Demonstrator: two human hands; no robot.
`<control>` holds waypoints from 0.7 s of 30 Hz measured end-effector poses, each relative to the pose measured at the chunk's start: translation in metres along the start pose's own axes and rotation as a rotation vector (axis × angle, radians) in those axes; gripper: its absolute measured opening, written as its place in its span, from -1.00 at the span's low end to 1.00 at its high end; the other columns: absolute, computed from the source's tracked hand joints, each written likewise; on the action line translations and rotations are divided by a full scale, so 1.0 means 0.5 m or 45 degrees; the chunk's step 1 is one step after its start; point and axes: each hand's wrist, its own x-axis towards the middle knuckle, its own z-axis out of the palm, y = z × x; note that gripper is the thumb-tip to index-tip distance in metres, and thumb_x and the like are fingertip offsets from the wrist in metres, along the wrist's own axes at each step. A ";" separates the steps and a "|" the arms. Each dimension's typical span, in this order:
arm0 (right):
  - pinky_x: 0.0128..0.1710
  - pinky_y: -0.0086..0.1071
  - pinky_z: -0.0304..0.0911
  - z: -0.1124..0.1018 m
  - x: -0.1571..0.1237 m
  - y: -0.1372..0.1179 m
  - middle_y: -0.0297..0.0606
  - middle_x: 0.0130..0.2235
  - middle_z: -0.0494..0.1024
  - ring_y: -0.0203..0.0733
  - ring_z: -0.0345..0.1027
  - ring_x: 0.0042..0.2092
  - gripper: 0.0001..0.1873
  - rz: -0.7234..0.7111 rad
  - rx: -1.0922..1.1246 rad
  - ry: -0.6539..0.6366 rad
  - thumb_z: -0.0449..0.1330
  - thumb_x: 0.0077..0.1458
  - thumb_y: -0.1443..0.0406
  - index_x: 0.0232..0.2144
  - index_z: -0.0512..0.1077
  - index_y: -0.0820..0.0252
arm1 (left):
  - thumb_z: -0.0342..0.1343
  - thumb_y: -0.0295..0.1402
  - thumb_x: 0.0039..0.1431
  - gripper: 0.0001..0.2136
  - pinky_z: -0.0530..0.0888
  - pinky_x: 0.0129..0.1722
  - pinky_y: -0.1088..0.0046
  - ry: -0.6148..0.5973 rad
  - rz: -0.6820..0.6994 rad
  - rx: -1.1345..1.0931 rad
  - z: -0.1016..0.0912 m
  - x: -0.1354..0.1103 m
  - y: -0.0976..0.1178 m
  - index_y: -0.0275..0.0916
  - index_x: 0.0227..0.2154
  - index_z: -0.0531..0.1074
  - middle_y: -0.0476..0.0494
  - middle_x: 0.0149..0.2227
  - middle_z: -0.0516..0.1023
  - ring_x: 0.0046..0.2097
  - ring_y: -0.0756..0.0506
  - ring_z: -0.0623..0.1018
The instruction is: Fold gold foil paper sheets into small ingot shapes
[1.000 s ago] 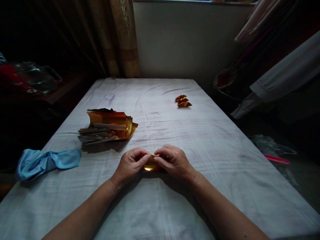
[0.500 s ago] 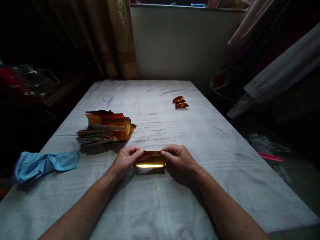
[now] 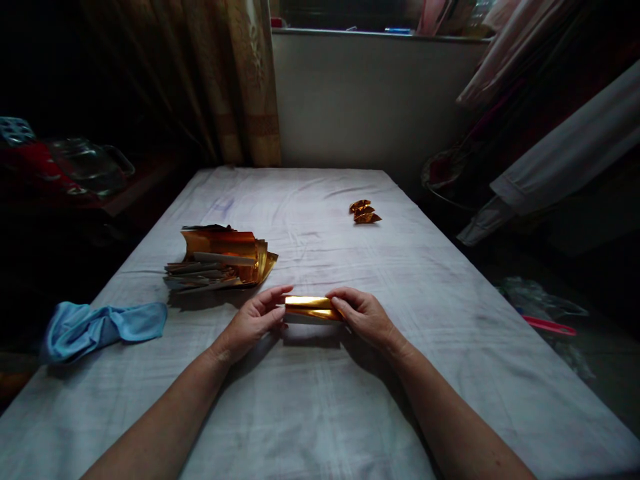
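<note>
A narrow strip of folded gold foil paper lies across the white cloth-covered table, held at both ends. My left hand pinches its left end with thumb and fingers. My right hand pinches its right end the same way. A stack of gold foil sheets lies to the left, just beyond my left hand. Three small folded gold pieces sit together further back on the right.
A crumpled blue cloth lies at the table's left edge. A glass jug stands off the table at the far left. Curtains and a wall close the far end. Hanging fabric and a pink-handled item are on the right, beyond the table edge.
The gold paper went from bunched between my close-set hands to a long narrow strip. My hands moved apart to its ends and slightly away from me.
</note>
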 end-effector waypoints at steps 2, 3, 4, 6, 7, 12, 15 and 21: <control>-0.23 -0.30 0.37 0.004 -0.001 0.001 -0.25 -0.32 0.63 -0.15 0.49 -0.27 -0.67 -0.004 -0.031 -0.014 0.14 0.08 0.09 -0.30 0.58 0.16 | 0.45 -0.17 -0.14 -0.47 0.48 -0.49 0.56 0.046 0.043 0.055 0.005 0.000 -0.005 -0.21 -0.06 0.56 -0.16 -0.15 0.61 -0.46 0.06 0.50; -0.22 -0.29 0.37 0.005 -0.002 0.001 -0.25 -0.31 0.63 -0.15 0.50 -0.27 -0.67 -0.009 -0.048 -0.024 0.14 0.09 0.09 -0.30 0.58 0.16 | 0.45 -0.14 -0.15 -0.48 0.46 -0.54 0.56 0.070 0.055 0.088 0.008 0.000 -0.007 -0.23 -0.09 0.57 -0.14 -0.19 0.62 -0.52 0.09 0.47; -0.20 -0.29 0.37 0.006 -0.002 0.000 -0.24 -0.31 0.64 -0.14 0.50 -0.26 -0.67 -0.014 -0.063 -0.033 0.13 0.10 0.09 -0.30 0.59 0.15 | 0.44 -0.10 -0.15 -0.49 0.42 -0.58 0.57 0.098 0.065 0.119 0.010 0.000 -0.010 -0.25 -0.13 0.57 -0.11 -0.26 0.62 -0.58 0.11 0.43; -0.17 -0.26 0.38 0.004 -0.003 -0.003 -0.23 -0.30 0.64 -0.13 0.51 -0.25 -0.67 -0.021 -0.086 -0.042 0.13 0.11 0.08 -0.30 0.59 0.15 | 0.42 -0.04 -0.15 -0.51 0.33 -0.66 0.61 0.164 0.089 0.166 0.014 0.000 -0.014 -0.28 -0.21 0.58 -0.03 -0.41 0.58 -0.66 0.14 0.34; -0.16 -0.25 0.39 0.001 -0.002 -0.005 -0.22 -0.29 0.64 -0.12 0.51 -0.23 -0.66 -0.026 -0.089 -0.039 0.13 0.13 0.08 -0.30 0.59 0.15 | 0.41 -0.03 -0.14 -0.53 0.30 -0.68 0.62 0.199 0.111 0.184 0.016 0.001 -0.016 -0.28 -0.25 0.58 0.01 -0.48 0.55 -0.67 0.14 0.31; -0.03 -0.21 0.36 -0.024 -0.004 -0.019 -0.16 -0.12 0.62 -0.09 0.48 -0.05 -0.60 -0.251 -0.069 0.021 0.03 0.26 0.04 -0.17 0.56 0.12 | 0.34 -0.05 -0.03 -0.64 0.41 -0.55 0.58 0.284 0.336 0.340 0.018 0.009 -0.022 -0.27 -0.34 0.61 -0.04 -0.49 0.58 -0.53 0.03 0.48; 0.03 -0.16 0.32 -0.024 -0.011 -0.030 -0.14 0.02 0.57 -0.05 0.43 0.05 -0.57 -0.459 -0.166 0.053 0.17 0.20 0.08 0.06 0.43 0.08 | 0.25 -0.09 0.10 -0.70 0.48 -0.43 0.54 0.350 0.573 0.542 0.014 0.010 -0.024 -0.27 -0.33 0.61 -0.12 -0.37 0.65 -0.37 -0.05 0.58; -0.04 -0.18 0.27 0.009 -0.019 -0.046 -0.22 -0.14 0.62 -0.08 0.45 -0.09 -0.53 -0.823 -0.554 0.169 0.22 0.08 0.35 0.07 0.37 0.08 | 0.13 -0.40 0.26 -0.89 0.51 -0.22 0.46 0.401 1.247 1.154 0.019 -0.014 -0.009 -0.18 -0.23 0.56 -0.09 -0.29 0.65 -0.27 -0.05 0.59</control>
